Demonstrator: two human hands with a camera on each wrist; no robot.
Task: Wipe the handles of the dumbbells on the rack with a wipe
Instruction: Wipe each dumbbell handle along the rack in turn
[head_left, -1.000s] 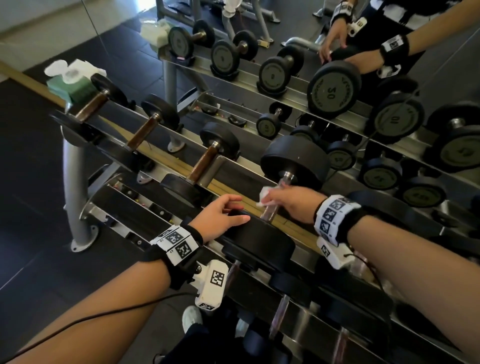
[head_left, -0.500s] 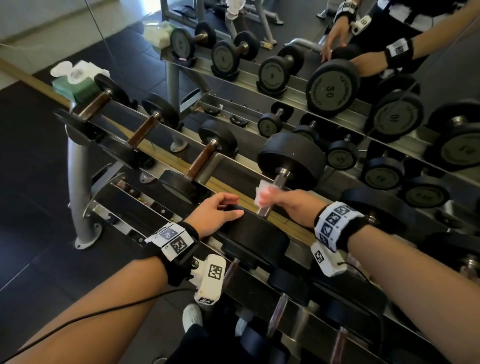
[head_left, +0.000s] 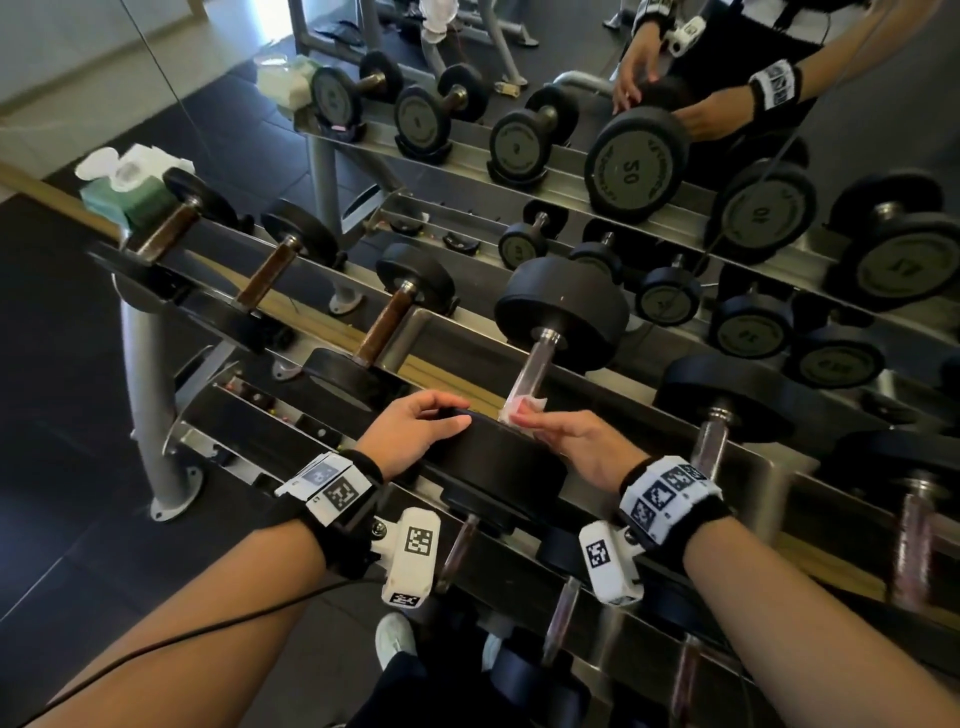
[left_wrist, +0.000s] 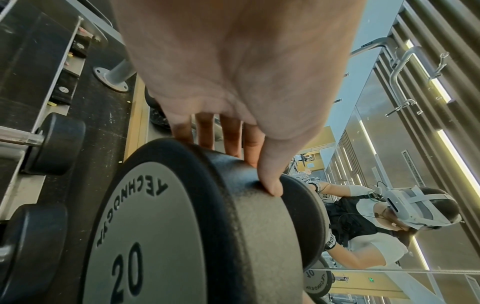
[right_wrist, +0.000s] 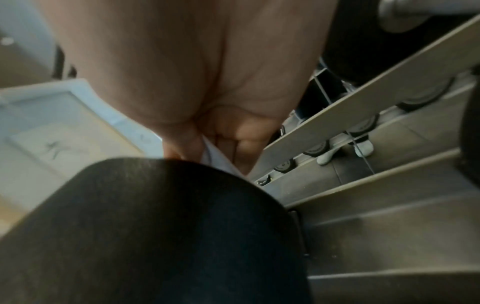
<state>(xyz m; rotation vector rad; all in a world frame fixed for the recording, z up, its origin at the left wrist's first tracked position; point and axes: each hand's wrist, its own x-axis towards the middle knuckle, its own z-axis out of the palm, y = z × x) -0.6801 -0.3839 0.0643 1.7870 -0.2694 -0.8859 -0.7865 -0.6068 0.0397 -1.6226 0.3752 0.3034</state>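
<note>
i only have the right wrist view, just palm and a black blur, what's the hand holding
Observer: The right hand pinches a white wipe at the near end of the handle.
Operator: what's the black blur
Observer: The near head of that dumbbell; the left wrist view reads 20 on its face.
Operator: left hand doing anything
Observer: The left hand rests on top of that head, thumb pressed on its rim.
</note>
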